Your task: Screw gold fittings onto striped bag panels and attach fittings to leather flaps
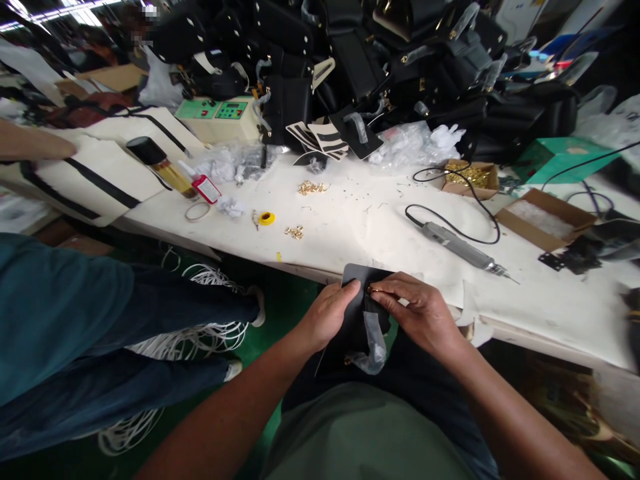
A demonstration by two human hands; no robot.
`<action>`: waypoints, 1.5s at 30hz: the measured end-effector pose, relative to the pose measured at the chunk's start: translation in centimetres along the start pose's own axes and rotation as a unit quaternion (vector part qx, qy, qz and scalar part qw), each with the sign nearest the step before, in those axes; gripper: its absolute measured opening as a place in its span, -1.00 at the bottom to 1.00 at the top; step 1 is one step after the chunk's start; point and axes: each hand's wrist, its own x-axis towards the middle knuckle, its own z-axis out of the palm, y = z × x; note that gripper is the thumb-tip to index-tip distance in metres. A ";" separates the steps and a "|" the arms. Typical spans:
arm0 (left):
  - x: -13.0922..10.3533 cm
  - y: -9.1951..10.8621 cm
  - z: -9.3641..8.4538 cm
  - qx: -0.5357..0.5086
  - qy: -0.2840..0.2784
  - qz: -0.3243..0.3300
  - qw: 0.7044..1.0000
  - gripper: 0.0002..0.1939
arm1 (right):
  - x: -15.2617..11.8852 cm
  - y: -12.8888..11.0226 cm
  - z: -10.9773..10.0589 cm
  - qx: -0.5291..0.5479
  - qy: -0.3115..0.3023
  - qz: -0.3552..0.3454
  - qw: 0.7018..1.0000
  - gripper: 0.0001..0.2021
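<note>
A black leather piece [356, 333] with a grey edge is held over my lap at the table's front edge. My left hand [331, 313] grips its left side, thumb on top. Fingers of my right hand [413, 307] pinch a small gold metal part [371, 290] against the upper part of the leather. Below that part, a strip wrapped in clear plastic [374, 343] hangs in a curve across the piece.
The white table [350, 220] bears small gold parts [313, 188], yellow tape [267, 219], a red-labelled bottle [206, 189] and a corded electric screwdriver [460, 248]. Black bags [360, 63] are piled behind. A person in dark trousers [165, 313] stands at left.
</note>
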 end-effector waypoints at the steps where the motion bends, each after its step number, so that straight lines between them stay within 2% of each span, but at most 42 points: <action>1: 0.0 0.0 0.1 -0.011 0.001 -0.003 1.000 -0.56 | -0.1 -0.1 0.0 -0.005 0.013 0.004 1.000 -0.84; 4: 0.0 0.1 0.4 -0.028 0.015 -0.013 0.999 -0.57 | -0.3 -0.1 -0.1 -0.013 0.023 0.004 1.000 -0.85; 8: 0.1 0.0 0.5 -0.036 0.011 -0.032 0.999 -0.58 | -0.4 0.3 -0.4 -0.019 -0.010 -0.020 1.000 -0.85; 11: 0.2 -0.1 0.3 -0.013 0.001 -0.021 1.000 -0.57 | -0.4 0.4 -0.7 -0.015 -0.028 -0.037 0.999 -0.84; 16: 0.4 -0.4 -0.2 0.005 -0.005 -0.016 1.000 -0.59 | -0.2 0.3 -0.8 -0.001 -0.044 -0.025 0.999 -0.81; 19: 0.5 -0.6 0.0 -0.034 0.007 -0.029 0.999 -0.62 | -0.1 0.4 -0.6 0.004 0.008 0.009 1.000 -0.86; 22: 0.4 -0.5 0.7 -0.107 0.013 -0.050 0.993 -0.65 | -0.2 0.4 -0.6 -0.024 0.113 0.049 0.992 -0.81; 24: 0.5 -0.1 1.1 -0.165 0.028 -0.076 0.983 -0.67 | -0.5 0.4 -0.8 -0.040 0.175 0.077 0.981 -0.74; 26: 0.7 0.6 1.3 -0.222 0.045 -0.118 0.967 -0.67 | -1.0 0.3 -0.9 -0.010 0.201 0.135 0.970 -0.62; 27: 0.9 1.0 1.4 -0.247 0.049 -0.143 0.957 -0.67 | -1.3 0.3 -0.9 0.030 0.188 0.178 0.966 -0.57; 29: 1.5 1.8 1.3 -0.288 0.046 -0.186 0.938 -0.64 | -2.0 0.2 -0.6 0.139 0.114 0.265 0.947 -0.57; 31: 2.0 2.4 1.2 -0.317 0.037 -0.198 0.927 -0.61 | -2.5 0.0 -0.2 0.244 0.048 0.323 0.913 -0.60; 32: 2.2 2.5 1.1 -0.326 0.034 -0.191 0.925 -0.60 | -2.6 0.0 0.0 0.288 0.041 0.340 0.894 -0.61; 36: 1.7 1.9 1.5 -0.304 0.011 -0.153 0.940 -0.60 | -1.5 -0.2 0.4 0.417 0.136 0.356 0.825 -0.64; 38: 0.8 1.3 1.9 -0.262 -0.008 -0.151 0.953 -0.61 | -0.5 -0.2 0.3 0.435 0.165 0.357 0.810 -0.64; 40: -0.3 0.8 2.1 -0.218 -0.021 -0.149 0.964 -0.60 | 0.2 -0.2 0.1 0.412 0.176 0.355 0.821 -0.63; 41: -0.7 0.6 2.2 -0.201 -0.021 -0.143 0.969 -0.58 | 0.2 -0.1 -0.1 0.379 0.187 0.344 0.838 -0.62; 43: -1.2 0.6 2.1 -0.175 -0.010 -0.114 0.978 -0.55 | -0.2 -0.3 -0.3 0.261 0.230 0.292 0.891 -0.56; 45: -1.3 0.7 1.9 -0.147 0.011 -0.068 0.987 -0.54 | -1.3 -0.8 -0.6 0.096 0.271 0.196 0.938 -0.61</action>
